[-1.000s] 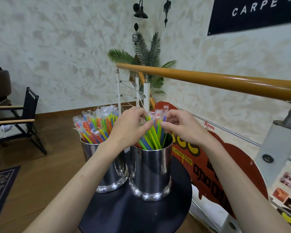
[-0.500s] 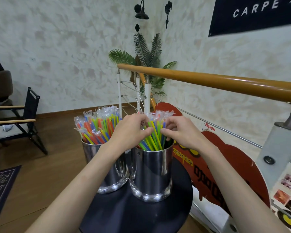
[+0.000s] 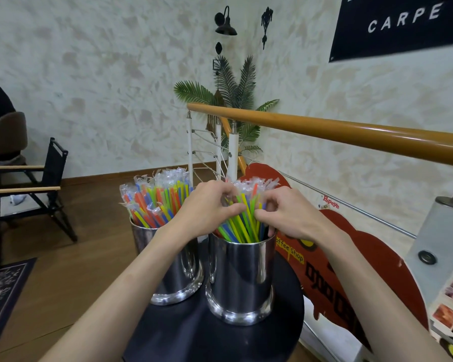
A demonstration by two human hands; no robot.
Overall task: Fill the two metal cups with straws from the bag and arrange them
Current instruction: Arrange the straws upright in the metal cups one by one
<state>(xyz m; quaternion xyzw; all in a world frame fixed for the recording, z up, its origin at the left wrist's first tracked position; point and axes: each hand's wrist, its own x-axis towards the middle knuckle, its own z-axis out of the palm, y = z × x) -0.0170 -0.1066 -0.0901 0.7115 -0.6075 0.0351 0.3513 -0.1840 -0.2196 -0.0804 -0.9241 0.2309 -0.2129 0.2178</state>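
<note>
Both hands grip straws (image 3: 242, 218) | right cup (image 3: 242, 273) | fingertips hidden | left hand (image 3: 207, 212) | right hand (image 3: 288, 212)

this looks like a coffee shop. a red cut-out sign (image 3: 351, 270) leaning by the railing reads "coffee shop", with a small "popeye" sticker (image 3: 330, 205) above it. two metal cups (image 3: 242, 278) packed with wrapped coloured straws (image 3: 157, 202) stand on a small round black counter (image 3: 220, 340). folding chairs (image 3: 37, 189), a palm plant (image 3: 236, 95) and a dark "carpe" banner (image 3: 403, 24) furnish the seating area.
</note>
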